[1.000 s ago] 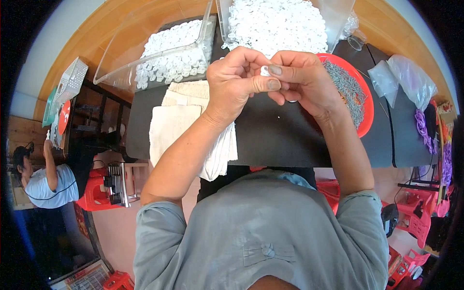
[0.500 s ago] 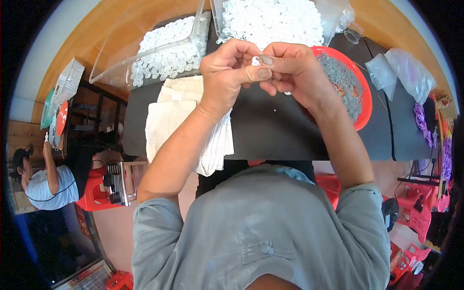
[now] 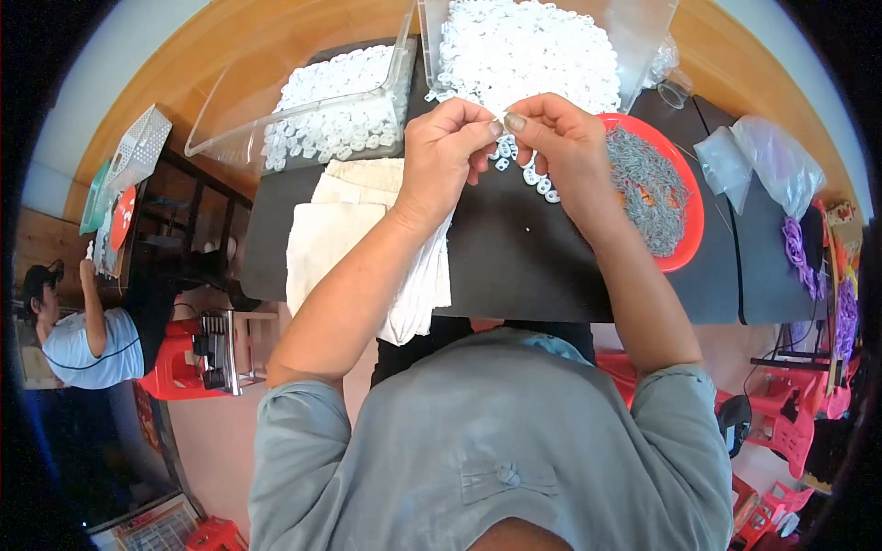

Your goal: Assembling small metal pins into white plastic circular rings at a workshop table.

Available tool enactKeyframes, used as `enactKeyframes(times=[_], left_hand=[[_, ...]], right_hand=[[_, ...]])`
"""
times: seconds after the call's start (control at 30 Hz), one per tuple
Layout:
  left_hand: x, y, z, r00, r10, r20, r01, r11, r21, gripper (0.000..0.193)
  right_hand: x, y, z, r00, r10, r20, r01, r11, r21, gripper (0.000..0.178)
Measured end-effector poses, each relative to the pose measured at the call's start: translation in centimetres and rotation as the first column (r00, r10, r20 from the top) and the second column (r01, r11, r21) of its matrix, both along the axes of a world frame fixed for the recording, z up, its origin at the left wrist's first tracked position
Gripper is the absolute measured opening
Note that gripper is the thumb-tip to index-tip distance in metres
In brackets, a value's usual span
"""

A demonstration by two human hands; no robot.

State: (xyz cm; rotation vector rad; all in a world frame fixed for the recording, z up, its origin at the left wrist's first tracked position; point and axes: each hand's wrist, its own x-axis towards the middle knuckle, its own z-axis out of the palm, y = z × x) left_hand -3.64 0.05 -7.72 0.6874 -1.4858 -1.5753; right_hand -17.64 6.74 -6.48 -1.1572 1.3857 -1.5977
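My left hand [image 3: 447, 151] and my right hand [image 3: 562, 138] meet above the table, each pinching with thumb and forefinger. Their tips almost touch; whatever lies between them is too small and covered to make out. Below the fingers, several small white plastic pieces with two round holes [image 3: 541, 185] lie loose on the dark table [image 3: 533, 266]. Right of my right hand is a red basin [image 3: 695, 216] holding many small grey, slender pieces [image 3: 654, 193]. Folded off-white cloths [image 3: 335, 230] lie under and beside my left forearm.
Two clear plastic bins stand at the back: the left bin [image 3: 303, 115] and the right bin [image 3: 643, 55] hold heaps of white pieces. Clear plastic bags [image 3: 781, 151] lie at the right. Far left, a person [image 3: 96, 344] sits on a red stool [image 3: 184, 367].
Both hands have shifted slightly, and the white piece seen between the fingertips before no longer shows clearly. Loose white pieces on the table, mostly covered earlier, are now visible below the fingers.
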Motion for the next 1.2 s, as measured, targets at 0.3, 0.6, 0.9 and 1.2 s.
enactKeyframes(times=[0.3, 0.6, 0.9, 1.2], left_hand=[[-0.2, 0.5, -0.1, 0.999, -0.027, 0.040, 0.027, 1.000, -0.011, 0.013], [0.3, -0.4, -0.1, 0.999, 0.035, 0.019, -0.036, 0.999, 0.005, 0.013], [0.2, -0.3, 0.1, 1.000, -0.018, 0.018, 0.018, 1.000, 0.003, 0.015], [-0.1, 0.2, 0.2, 0.998, -0.033, 0.057, 0.034, 0.999, -0.009, 0.016]], right_hand=[[-0.2, 0.1, -0.4, 0.998, 0.039, -0.040, -0.040, 0.999, -0.016, 0.011], [-1.0, 0.5, 0.7, 0.998, -0.051, -0.027, 0.052, 0.998, 0.036, 0.011], [-1.0, -0.1, -0.6, 0.787, -0.179, -0.590, 0.033, 0.968, -0.249, 0.010], [-1.0, -0.1, -1.0, 0.561, -0.285, -0.777, -0.018, 0.934, -0.356, 0.005]])
